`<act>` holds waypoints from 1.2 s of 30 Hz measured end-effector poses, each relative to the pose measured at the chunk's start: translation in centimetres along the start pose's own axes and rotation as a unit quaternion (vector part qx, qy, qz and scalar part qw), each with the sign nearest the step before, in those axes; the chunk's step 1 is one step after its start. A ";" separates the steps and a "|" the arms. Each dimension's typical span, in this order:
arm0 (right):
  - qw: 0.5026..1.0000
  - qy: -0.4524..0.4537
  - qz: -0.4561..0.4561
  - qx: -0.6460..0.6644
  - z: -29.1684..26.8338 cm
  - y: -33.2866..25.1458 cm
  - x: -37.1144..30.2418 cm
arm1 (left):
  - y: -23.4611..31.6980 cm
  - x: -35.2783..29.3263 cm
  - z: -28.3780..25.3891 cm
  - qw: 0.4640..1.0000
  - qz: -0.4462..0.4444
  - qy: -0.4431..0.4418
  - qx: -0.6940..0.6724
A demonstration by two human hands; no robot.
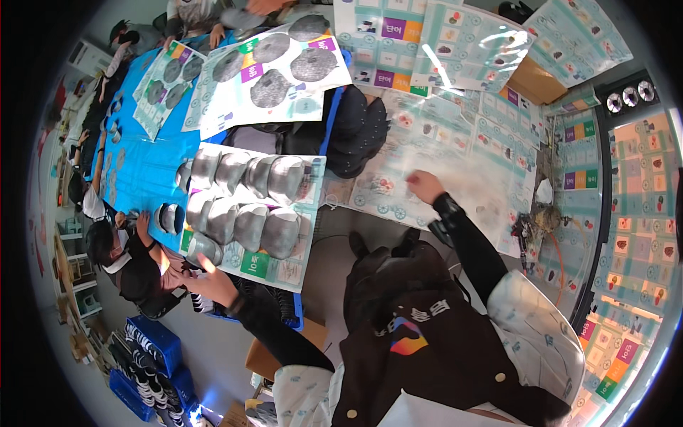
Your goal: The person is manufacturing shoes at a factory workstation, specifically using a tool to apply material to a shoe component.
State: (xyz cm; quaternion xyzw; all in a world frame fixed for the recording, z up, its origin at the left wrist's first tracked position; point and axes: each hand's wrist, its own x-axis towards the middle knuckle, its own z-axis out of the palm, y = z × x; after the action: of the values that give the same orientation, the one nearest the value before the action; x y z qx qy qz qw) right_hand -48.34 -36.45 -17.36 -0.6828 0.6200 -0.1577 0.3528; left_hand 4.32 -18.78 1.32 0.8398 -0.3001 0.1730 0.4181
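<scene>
My left hand (215, 283) reaches out at the near left corner of a printed board (288, 274). Its fingers are spread, and the fingertips come up to a grey curved, cup-shaped piece (205, 249) at the board's edge. On that board stand rows of similar grey curved pieces (281, 233), set close together. My right hand (425, 186) is over a worktable covered with printed sheets (455, 171). Its fingers are curled together, and whether anything is between them cannot be made out.
Dark stacked pieces (356, 132) stand behind the board, beside tilted boards with grey mesh discs (270, 85). A blue-covered table (153, 167) runs along the left, with co-workers (139, 263) at it. Blue crates (160, 349) sit on the floor at lower left.
</scene>
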 end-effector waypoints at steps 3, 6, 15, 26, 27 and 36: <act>0.971 0.104 -0.195 -0.096 4.8 -5.7 3.4 | -0.8 -6.8 -1.4 0.969 -0.030 -0.184 -0.163; 0.915 0.098 -0.345 -0.184 7.6 -12.5 4.9 | 0.4 -13.0 -2.9 0.925 -0.078 -0.291 -0.232; 0.992 -0.002 0.101 -0.080 9.8 -14.4 6.9 | 4.2 -19.4 -2.4 0.847 -0.181 -0.442 -0.235; 0.993 0.077 0.012 -0.089 12.6 -6.6 6.4 | 10.8 -19.8 3.7 0.763 -0.072 -0.571 -0.296; 0.993 0.081 0.020 -0.083 11.9 -7.1 5.5 | 10.9 -20.0 4.4 0.759 -0.066 -0.578 -0.291; 0.962 0.036 -0.133 0.237 -1.9 -2.4 -12.6 | 12.4 -29.5 13.8 0.368 -0.476 -0.699 -0.388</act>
State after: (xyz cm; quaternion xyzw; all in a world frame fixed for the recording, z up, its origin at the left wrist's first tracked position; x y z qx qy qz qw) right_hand -50.12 -24.92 -11.61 -0.6496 0.4806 -0.3704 0.4581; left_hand -25.55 -25.14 -15.42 0.4105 -0.0701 -0.8383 0.3518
